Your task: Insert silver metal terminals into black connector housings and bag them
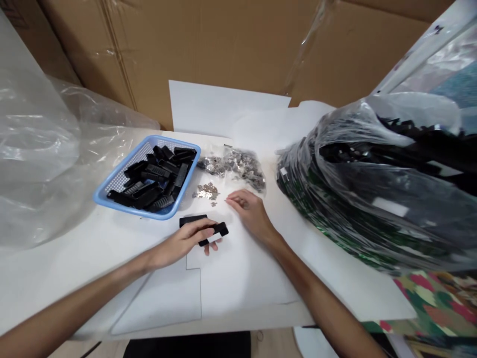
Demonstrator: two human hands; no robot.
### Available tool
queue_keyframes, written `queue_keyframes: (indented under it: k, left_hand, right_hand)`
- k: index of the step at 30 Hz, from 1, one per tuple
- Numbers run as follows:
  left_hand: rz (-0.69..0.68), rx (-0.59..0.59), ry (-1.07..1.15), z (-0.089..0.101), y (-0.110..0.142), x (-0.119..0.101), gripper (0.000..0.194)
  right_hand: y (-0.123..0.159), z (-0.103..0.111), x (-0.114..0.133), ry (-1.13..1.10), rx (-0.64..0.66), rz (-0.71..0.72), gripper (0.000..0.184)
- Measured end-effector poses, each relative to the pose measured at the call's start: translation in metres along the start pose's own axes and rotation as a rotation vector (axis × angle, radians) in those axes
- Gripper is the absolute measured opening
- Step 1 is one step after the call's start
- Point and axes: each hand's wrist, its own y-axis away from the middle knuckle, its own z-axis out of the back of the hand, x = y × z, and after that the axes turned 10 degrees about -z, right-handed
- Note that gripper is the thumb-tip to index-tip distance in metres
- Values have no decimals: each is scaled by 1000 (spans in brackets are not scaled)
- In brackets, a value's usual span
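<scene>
My left hand (196,236) is closed around a black plastic housing (222,229) with a pale strip along its side. Another black plastic piece (192,219) lies on the table just behind that hand. To the right, my right hand (246,209) is in a pinch, thumb against fingertips; whatever is between them is too small to make out. Just left of those fingertips lies a loose pile of small flat metal pieces (206,191), with a single one apart from the heap.
A blue basket (97,196) of black plastic housings stands at the left. Clear bags of small metal parts (244,166) lie behind the pile. One large plastic bag (357,199) full of black and green items bulges over the right side. Cardboard (223,44) walls the back.
</scene>
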Motion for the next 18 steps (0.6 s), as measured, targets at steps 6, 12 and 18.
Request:
queue_keyframes:
  k: [6, 12, 18]
  left_hand:
    - [-232, -128, -400, 7, 4, 6, 31]
    - [-323, -214, -614, 5, 6, 12, 24]
    - [-364, -251, -706, -1, 7, 24, 24]
  right_hand:
    - [16, 18, 29, -110, 286, -17, 25]
    - [18, 18, 24, -228, 407, -76, 32]
    - [20, 10, 17, -240, 352, -128, 34]
